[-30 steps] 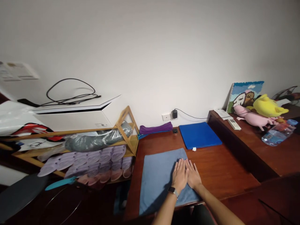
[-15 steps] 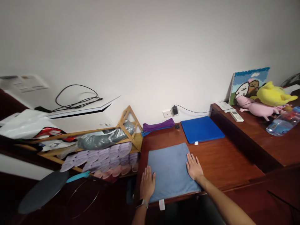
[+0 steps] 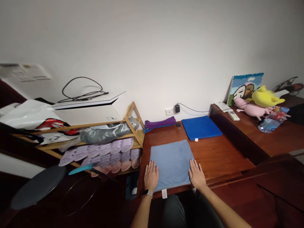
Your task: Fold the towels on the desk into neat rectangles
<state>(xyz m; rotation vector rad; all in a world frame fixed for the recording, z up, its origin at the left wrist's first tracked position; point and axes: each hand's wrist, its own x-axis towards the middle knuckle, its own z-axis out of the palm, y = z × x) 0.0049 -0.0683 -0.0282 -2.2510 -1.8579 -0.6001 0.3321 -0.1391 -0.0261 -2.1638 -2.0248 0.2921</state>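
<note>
A grey-blue cloth square point(image 3: 173, 163) lies flat on the wooden desk point(image 3: 230, 155), its white tag hanging over the front edge. My left hand point(image 3: 151, 175) rests flat on the cloth's left edge, fingers stretched out. On the right edge of the cloth, my right hand point(image 3: 197, 173) lies flat with its fingers spread. Neither hand grips anything. A bright blue folded cloth or pad point(image 3: 201, 127) lies behind, to the right, with a small white tag. A purple folded cloth point(image 3: 160, 123) sits at the back left of the desk, against the wall.
At left, a wooden rack point(image 3: 140, 136) holds lilac and pink slippers point(image 3: 116, 147) below a white box point(image 3: 87, 114). On the higher right surface are a pink plush point(image 3: 253, 110), yellow plush point(image 3: 267, 96), water bottle point(image 3: 268, 125) and remote point(image 3: 234, 116). A charger point(image 3: 177, 108) is plugged into the wall.
My right hand has slid slightly down along the cloth's right edge, towards its front corner. The view has shifted a little, and more of my legs shows below the desk.
</note>
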